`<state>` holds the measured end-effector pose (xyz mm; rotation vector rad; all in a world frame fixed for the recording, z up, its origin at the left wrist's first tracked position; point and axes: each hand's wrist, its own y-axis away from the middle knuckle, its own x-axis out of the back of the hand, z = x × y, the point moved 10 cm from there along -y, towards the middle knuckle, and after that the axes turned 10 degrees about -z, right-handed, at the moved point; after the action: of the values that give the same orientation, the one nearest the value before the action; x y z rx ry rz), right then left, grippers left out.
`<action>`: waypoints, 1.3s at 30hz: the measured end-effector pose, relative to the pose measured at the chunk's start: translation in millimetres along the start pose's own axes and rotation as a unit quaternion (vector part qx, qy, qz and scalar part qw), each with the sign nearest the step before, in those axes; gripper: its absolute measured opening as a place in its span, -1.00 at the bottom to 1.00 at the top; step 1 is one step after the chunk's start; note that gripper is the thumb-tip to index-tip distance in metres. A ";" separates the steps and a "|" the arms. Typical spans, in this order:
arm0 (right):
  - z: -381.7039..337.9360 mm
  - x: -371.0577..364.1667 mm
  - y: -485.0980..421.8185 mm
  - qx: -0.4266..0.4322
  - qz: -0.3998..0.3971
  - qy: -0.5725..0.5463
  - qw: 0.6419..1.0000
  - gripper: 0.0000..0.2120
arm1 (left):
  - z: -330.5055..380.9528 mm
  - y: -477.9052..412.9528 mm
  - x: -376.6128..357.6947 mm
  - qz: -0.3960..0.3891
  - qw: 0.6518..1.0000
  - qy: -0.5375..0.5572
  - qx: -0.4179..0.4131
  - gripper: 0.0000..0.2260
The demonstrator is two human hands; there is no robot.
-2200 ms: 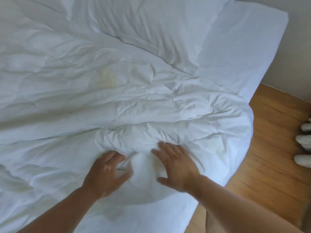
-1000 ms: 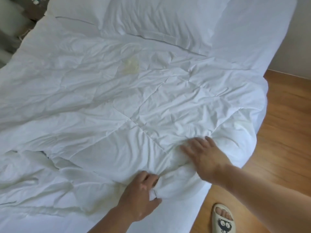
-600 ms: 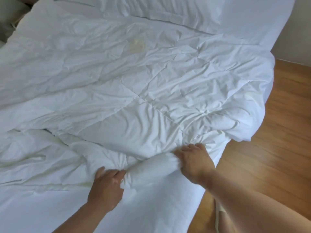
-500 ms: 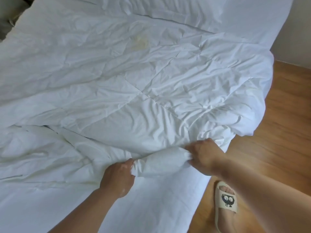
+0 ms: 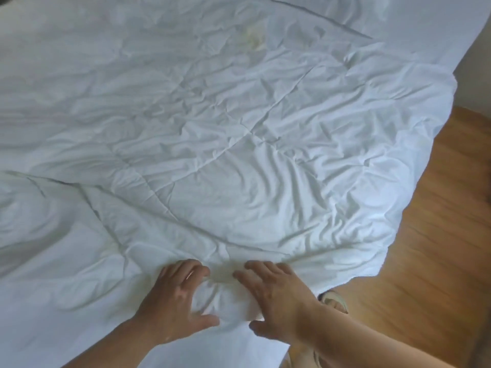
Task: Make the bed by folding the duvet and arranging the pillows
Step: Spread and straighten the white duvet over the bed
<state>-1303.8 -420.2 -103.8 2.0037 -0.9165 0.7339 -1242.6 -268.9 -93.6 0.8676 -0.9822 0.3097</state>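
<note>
The white quilted duvet [image 5: 239, 160] lies spread and heavily creased over most of the bed, its right side hanging past the mattress edge above the wooden floor [image 5: 438, 235]. A faint yellowish stain [image 5: 252, 39] marks its far part. Its near edge is gathered into a soft bunch close to the person, and both hands sit on that bunch, one on each side, near each other but not touching.

The left hand [image 5: 175, 301] has its fingers bent over the far side of the bunch and its thumb stretched out on the near side, so it cups and grips the gathered duvet fabric between them. The right hand [image 5: 276, 298] lies with fingers spread and nearly straight, flat on the duvet, its thumb pointing left along the near side of the bunch; it presses rather than clutches.

Below and left of the hands, the smoother bed sheet [image 5: 66, 335] is uncovered. At the far top, a pillow [image 5: 332, 9] rests just beyond the duvet's upper edge, with more bare sheet to its right. A pale sandal [image 5: 335, 301] on the person's foot shows on the floor just beside the right wrist. A strip of light wall [image 5: 478, 75] stands beyond the bed's far corner.
</note>
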 end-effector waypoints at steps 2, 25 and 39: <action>-21.5 -34.1 -17.3 -0.003 -0.051 0.008 0.999 -0.19 | -33.9 28.0 -14.7 -0.028 0.998 -0.043 0.038 -0.12; 6.4 -62.0 1.5 -0.069 -0.268 0.096 0.956 -0.62 | -24.1 157.8 -141.2 -0.296 0.924 0.132 0.202 -0.39; -223.4 -144.8 -16.1 0.086 -0.172 0.049 0.980 -0.08 | -183.5 286.1 -110.2 -0.104 0.950 -0.080 0.283 -0.04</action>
<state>-1411.5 -176.1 -103.8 2.1805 -0.4441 0.7253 -1362.0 67.9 -90.6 1.5287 -0.9528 0.3509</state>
